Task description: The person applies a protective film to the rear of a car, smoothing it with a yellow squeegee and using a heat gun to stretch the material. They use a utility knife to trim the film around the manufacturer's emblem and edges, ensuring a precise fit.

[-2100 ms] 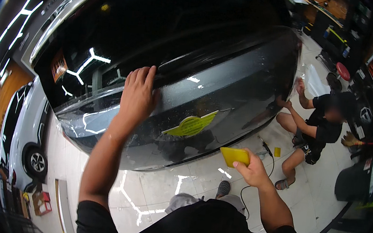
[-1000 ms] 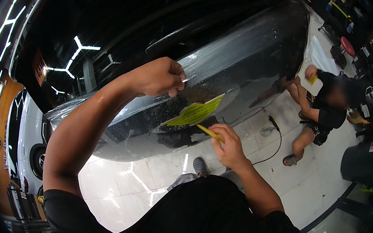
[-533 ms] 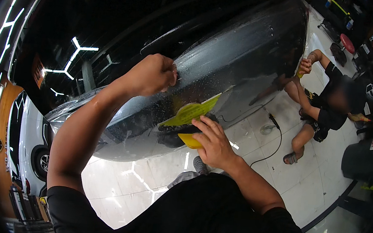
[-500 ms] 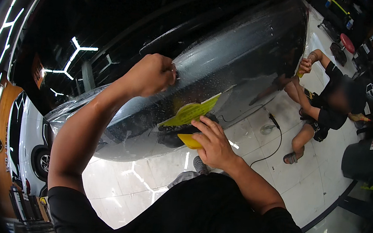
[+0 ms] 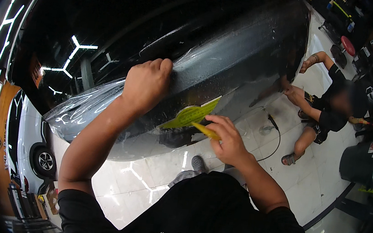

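My left hand point(image 5: 148, 83) is closed in a fist at the upper body of a glossy black car panel point(image 5: 246, 63). The gathered edge of a wet, clear film point(image 5: 92, 109) runs up to this fist and seems pinched in it, though the fingertips are hidden. Lower on the right, my right hand point(image 5: 229, 141) grips a yellow squeegee point(image 5: 208, 131), tilted, its edge close to the panel. Just above the squeegee, a yellow-green patch point(image 5: 191, 113) with a wavy outline shows on the panel; I cannot tell what it is.
At the right a co-worker point(image 5: 334, 98) crouches by the panel's far edge, hands near it. A black cable point(image 5: 279, 142) lies on the white tiled floor point(image 5: 297, 183). A dark bucket point(image 5: 359, 159) stands farther right. A white car point(image 5: 31, 141) is parked at the left.
My right hand has moved slightly right and down, turning the squeegee more edge-on. My left fist has shifted a little left and turned, with the film pulled tauter beside it.
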The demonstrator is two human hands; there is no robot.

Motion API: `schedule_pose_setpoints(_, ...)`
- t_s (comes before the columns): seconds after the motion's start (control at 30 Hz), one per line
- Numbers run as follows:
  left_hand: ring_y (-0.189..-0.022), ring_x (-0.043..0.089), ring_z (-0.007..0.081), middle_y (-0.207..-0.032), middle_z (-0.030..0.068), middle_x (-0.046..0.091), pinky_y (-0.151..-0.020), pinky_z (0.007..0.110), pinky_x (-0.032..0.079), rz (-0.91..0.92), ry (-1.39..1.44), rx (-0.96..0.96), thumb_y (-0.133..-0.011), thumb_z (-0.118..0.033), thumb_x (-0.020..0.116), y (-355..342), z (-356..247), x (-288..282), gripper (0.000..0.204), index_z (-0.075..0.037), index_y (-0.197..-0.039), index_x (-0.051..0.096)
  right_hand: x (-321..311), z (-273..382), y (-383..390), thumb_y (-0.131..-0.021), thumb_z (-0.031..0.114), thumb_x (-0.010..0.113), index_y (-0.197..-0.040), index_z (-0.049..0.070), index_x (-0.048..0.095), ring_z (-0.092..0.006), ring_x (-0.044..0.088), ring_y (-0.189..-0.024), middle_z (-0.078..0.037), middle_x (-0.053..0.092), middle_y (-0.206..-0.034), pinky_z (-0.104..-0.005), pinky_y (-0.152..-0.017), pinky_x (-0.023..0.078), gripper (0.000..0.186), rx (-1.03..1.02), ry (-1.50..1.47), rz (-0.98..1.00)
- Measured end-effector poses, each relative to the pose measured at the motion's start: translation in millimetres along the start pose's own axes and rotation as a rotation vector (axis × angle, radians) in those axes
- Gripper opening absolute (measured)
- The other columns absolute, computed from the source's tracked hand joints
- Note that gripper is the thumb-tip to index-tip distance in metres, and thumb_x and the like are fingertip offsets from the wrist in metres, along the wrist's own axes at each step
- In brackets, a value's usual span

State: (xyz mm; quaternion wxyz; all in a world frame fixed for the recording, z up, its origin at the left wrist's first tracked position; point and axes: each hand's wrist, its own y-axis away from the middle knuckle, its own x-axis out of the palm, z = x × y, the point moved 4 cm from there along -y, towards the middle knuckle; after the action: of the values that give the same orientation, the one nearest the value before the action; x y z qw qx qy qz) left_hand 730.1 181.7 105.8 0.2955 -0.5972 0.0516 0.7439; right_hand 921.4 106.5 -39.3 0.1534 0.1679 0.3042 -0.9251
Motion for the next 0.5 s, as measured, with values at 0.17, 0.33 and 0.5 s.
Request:
schedule_pose_setpoints(0.17, -0.071, 0.065, 0.0268, -0.079, 0.0119, 0.058, -0.059, 0.038, 0.053, -0.004, -0.032, 0.047, -0.08, -0.006, 0.056, 4, 3, -5, 0.011, -0.002, -0.089, 0.051, -34, -15, -7, -0.085, -0.002, 0.054, -0.105, -0.005, 0.057, -0.0323, 0.061, -0.101, -0.018, 0.061, -0.112, -0.036, -0.09, 0.047, 0.02, 0.161, -0.068, -0.149)
schedule_pose_setpoints(0.33, -0.071, 0.065, 0.028, -0.077, 0.0135, 0.06, -0.059, 0.039, 0.053, 0.089, 0.048, 0.008, -0.081, -0.004, 0.057, 1, 5, -24, 0.014, -0.002, -0.092, 0.05, -43, -15, -9, -0.087, 0.001, 0.055, -0.107, -0.005, 0.056, -0.0272, 0.062, -0.096, -0.017, 0.062, -0.108, -0.0336, -0.087, 0.047, 0.021, 0.225, -0.104, -0.167)
schedule_pose_setpoints(0.5, -0.062, 0.06, 0.0317, -0.069, 0.0118, 0.055, -0.054, 0.043, 0.049, -0.003, 0.026, 0.098, -0.082, -0.004, 0.058, 6, 8, -24, 0.012, -0.005, -0.091, 0.05, -37, -12, -8, -0.089, 0.005, 0.055, -0.11, -0.005, 0.056, -0.0235, 0.061, -0.096, -0.015, 0.062, -0.107, -0.0327, -0.087, 0.046, 0.023, 0.248, -0.175, -0.161)
